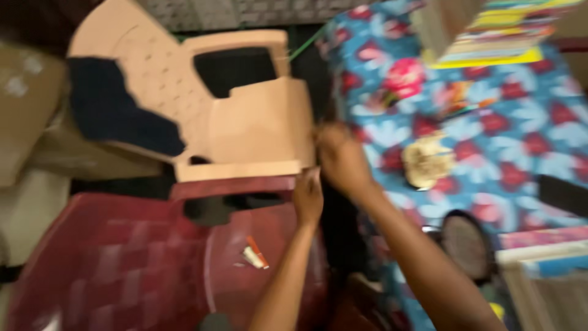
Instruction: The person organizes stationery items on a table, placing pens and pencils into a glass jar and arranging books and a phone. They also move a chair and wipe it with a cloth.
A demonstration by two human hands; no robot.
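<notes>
Both hands, left hand [308,197] and right hand [340,156], at beige chair [257,132] armrest; blurred, fingers' state perhaps closed, cannot tell.

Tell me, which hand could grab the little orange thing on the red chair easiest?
Probably the left hand: it hovers over the red chair, closer to the orange thing. The right hand is farther up, by the tan chair.

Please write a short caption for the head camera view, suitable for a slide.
Left hand and right hand meet beside a beige plastic chair, above a dark red plastic chair, next to a floral tablecloth.
</notes>
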